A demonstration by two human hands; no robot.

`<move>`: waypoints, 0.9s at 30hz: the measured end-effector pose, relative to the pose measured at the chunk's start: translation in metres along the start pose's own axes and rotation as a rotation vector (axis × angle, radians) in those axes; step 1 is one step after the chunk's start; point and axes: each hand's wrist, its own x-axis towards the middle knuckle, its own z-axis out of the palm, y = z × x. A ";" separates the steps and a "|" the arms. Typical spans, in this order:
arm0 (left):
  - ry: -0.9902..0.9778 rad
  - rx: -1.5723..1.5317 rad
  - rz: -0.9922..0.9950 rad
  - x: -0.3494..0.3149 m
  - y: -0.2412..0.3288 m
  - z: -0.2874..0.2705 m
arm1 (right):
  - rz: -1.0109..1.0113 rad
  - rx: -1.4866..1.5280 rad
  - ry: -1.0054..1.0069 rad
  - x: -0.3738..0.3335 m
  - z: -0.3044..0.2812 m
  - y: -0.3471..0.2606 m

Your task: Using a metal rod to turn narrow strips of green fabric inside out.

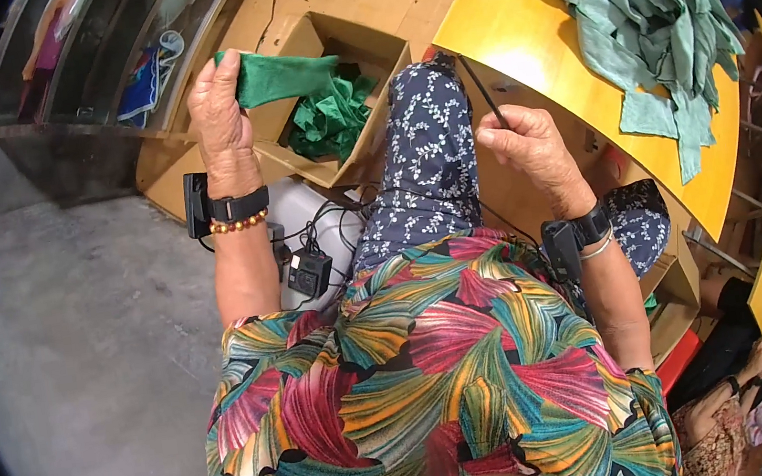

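Observation:
My left hand (219,105) pinches a green cloth strip (285,77) by its left end, with the fingers closed. The strip stretches to the right over an open cardboard box (304,36). Crumpled green cloth pieces (333,117) lie inside that box. My right hand (528,146) is closed on a thin black rod (481,90), which points up and to the left, near the edge of the yellow table (497,25). The rod's far end reaches the table edge, and its exact kind cannot be made out.
A heap of grey-green cloth (636,21) covers the table's far right and hangs over its edge. Black cables with a power adapter (310,272) lie beside my left leg. A curved clear-fronted cabinet (102,58) stands at upper left. Another person's hand (761,359) shows at lower right.

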 end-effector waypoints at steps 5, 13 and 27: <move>-0.018 -0.009 -0.127 0.011 -0.044 -0.039 | 0.047 0.008 0.054 -0.003 -0.002 0.000; 0.045 0.051 -0.287 0.006 -0.088 -0.070 | -0.025 0.000 0.226 -0.037 -0.056 0.009; 0.056 0.147 -0.361 0.007 -0.103 -0.024 | -0.074 -1.053 0.739 0.017 -0.167 -0.007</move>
